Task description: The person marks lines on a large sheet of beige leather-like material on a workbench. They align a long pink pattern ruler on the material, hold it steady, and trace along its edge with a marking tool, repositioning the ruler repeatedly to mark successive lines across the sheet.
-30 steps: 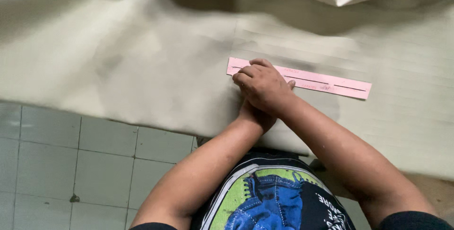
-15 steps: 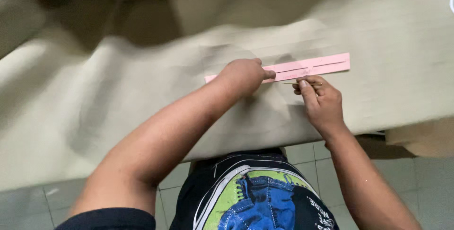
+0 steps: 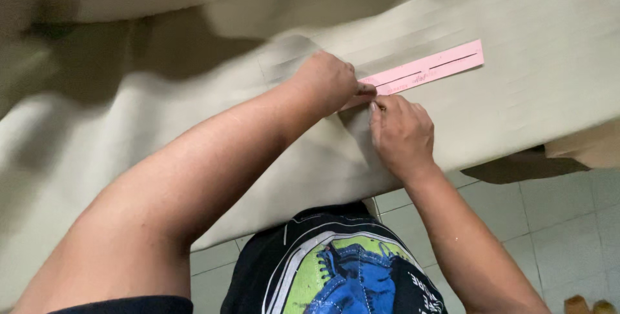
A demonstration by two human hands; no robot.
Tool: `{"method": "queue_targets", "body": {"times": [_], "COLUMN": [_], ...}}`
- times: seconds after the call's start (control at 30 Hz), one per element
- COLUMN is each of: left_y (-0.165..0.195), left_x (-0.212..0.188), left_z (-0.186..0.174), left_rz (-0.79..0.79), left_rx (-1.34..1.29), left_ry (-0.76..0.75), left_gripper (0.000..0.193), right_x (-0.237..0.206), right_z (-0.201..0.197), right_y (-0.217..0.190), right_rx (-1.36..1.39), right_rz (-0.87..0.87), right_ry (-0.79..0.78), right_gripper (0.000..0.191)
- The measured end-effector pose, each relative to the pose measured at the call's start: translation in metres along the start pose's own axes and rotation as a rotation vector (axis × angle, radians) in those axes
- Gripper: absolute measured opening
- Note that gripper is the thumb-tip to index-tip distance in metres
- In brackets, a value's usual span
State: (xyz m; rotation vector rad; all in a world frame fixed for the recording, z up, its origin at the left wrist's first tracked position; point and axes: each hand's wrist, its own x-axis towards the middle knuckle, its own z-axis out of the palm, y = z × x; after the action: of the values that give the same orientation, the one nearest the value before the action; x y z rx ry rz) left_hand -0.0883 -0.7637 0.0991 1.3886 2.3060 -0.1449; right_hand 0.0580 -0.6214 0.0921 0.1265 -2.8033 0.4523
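Pale grey-green square tiles (image 3: pixel 555 223) with thin darker grout lines cover the floor, seen at the lower right and in a small patch at the lower middle. A brown cardboard-coloured edge (image 3: pixel 591 146) juts out at the right, casting a dark shadow (image 3: pixel 516 167) on the tiles beneath. Light is soft and even, dimmer toward the upper left corner.

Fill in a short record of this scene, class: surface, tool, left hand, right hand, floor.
Surface: beige cloth, spread flat, draped over the edge
Tool: pink strip lying on the cloth
Left hand: pressing down on the strip's near end
Right hand: on the cloth, fingertips at the strip's edge; whether it holds anything cannot be told
Floor: pale tiles
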Motion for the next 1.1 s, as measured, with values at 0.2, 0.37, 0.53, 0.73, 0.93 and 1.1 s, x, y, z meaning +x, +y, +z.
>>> {"method": "queue_targets", "body": {"times": [0.2,0.37,0.53,0.73,0.93,1.1], "left_y": [-0.012,-0.012,-0.013,-0.007,0.014,0.032], "left_x": [0.004,0.008,0.002,0.014,0.047,0.083], "left_z": [0.019,0.018,0.006,0.010,0.012,-0.021], "left_rz": [0.036,0.112,0.163,0.275,0.323,0.311], "left_rx": [0.072,0.236,0.200,0.185,0.169,0.297], "left_ry": [0.185,0.229,0.212,0.347,0.154,0.084], "left_gripper": [0.038,0.046,0.043,0.024,0.022,0.064], "right_x": [0.008,-0.004,-0.005,0.015,0.008,0.008], "right_z": [0.017,0.042,0.039,-0.013,-0.017,-0.016], "right_y": [-0.007,-0.045,-0.034,0.070,0.092,0.097], "right_rx": [-0.096,0.171,0.275,0.041,0.129,0.039], "right_rz": [0.020,-0.263,-0.199,0.264,0.217,0.159], "right_ry": [0.003,-0.005,-0.056,-0.062,0.011,0.019], "right_gripper": [0.010,0.017,0.017,0.013,0.015,0.014]}}
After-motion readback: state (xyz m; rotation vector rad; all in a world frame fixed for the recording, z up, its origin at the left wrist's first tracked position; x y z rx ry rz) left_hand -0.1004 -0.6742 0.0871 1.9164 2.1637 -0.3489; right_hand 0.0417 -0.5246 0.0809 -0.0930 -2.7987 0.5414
